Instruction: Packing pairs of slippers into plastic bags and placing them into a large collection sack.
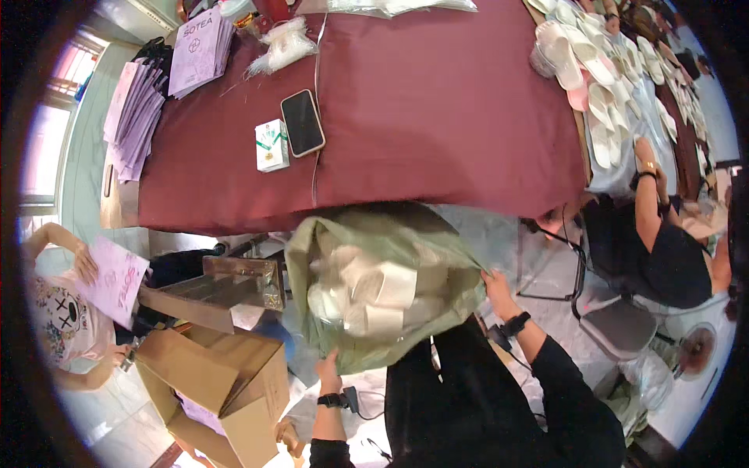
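A large olive-green sack [460,312] hangs gaping in front of me, just below the near edge of the table. Inside it lie several cream-white slippers [390,285], some blurred and some apparently in clear plastic. Its near left rim is pinched by my left hand [329,374], the fingers closed on the fabric. On the right, the rim is gripped by my right hand [496,290], with the arm bent. The bottom of the sack is hidden.
A table with a dark red cloth [437,117] carries a phone [303,123], a small white box [271,148] and purple bags [201,53]. Slippers [601,117] cover its right side. An open cardboard box [261,390] stands lower left. Co-workers are at both sides; a stool [620,327] stands right.
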Tool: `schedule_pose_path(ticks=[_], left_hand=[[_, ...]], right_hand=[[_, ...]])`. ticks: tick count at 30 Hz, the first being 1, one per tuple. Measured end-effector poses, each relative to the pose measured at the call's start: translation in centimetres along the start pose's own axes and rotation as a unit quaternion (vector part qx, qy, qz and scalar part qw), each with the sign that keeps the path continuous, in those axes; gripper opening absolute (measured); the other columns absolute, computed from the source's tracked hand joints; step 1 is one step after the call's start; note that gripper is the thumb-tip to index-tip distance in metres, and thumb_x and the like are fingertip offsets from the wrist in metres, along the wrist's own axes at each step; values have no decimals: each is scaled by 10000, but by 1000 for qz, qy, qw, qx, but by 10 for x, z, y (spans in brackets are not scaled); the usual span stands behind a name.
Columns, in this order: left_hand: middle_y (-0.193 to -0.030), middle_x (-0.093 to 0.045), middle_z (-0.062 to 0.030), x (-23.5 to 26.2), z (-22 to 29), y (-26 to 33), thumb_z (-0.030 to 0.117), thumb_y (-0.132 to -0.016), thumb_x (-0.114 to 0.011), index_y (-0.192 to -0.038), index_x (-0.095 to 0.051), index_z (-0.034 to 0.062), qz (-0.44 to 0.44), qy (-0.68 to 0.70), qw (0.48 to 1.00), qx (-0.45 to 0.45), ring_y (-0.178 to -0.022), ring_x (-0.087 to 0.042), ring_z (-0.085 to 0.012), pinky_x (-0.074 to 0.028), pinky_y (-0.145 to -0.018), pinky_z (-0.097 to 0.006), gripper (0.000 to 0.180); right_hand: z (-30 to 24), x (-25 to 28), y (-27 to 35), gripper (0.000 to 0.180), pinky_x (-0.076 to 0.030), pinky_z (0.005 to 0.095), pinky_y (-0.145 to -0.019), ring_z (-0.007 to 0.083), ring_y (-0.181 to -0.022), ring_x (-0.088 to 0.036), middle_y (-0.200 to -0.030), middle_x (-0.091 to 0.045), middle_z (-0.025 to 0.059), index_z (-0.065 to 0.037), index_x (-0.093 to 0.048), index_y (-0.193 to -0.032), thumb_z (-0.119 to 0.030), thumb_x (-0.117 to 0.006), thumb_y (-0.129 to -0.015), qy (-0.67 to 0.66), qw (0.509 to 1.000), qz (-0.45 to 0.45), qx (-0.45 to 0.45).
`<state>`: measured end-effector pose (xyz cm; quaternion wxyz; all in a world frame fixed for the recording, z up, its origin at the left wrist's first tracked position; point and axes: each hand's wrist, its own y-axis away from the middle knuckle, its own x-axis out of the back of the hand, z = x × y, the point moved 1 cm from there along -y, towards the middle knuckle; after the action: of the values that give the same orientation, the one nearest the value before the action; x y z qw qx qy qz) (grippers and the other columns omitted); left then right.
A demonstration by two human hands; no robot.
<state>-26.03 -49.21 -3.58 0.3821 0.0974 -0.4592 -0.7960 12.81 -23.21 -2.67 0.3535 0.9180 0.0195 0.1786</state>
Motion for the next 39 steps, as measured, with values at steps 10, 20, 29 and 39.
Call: schedule_pose_path(ticks=[10,20,29,39], left_hand=[[-800,-595,-65,2,101,-28,238,-837,-643,-809,-594,-58,6,-174,975,-138,-695,-519,-148,-441,-643,-323,301],[-913,-612,-80,-69,197,62,135,-847,-628,-934,-592,-47,-164,-18,961,-222,-756,-570,-154,-474,-658,-309,205],[-919,-644,-72,-158,239,157,57,-827,-605,-1031,-607,-45,-213,-83,911,-343,-764,-605,-149,-489,-672,-284,229],[-835,-628,-50,-255,148,126,153,-831,-605,-976,-622,-41,-173,-238,916,-274,-707,-552,-127,-445,-645,-305,243]], right_hand=[[-51,29,90,120,-308,238,-407,59,-468,-429,-636,-520,-37,-88,-594,-902,-192,-534,-897,-277,960,45,-16],[-52,116,174,105,-257,207,-367,46,-398,-364,-610,-525,-44,-96,-584,-860,-151,-510,-911,-354,927,107,62],[-27,174,226,298,-454,270,-811,128,-883,-584,-1026,-626,49,-11,-571,-1121,-227,-528,-920,-422,891,114,122],[144,208,164,320,-424,315,-417,184,-461,-535,-627,-578,108,24,-591,-896,-284,-507,-914,-145,981,119,-54]])
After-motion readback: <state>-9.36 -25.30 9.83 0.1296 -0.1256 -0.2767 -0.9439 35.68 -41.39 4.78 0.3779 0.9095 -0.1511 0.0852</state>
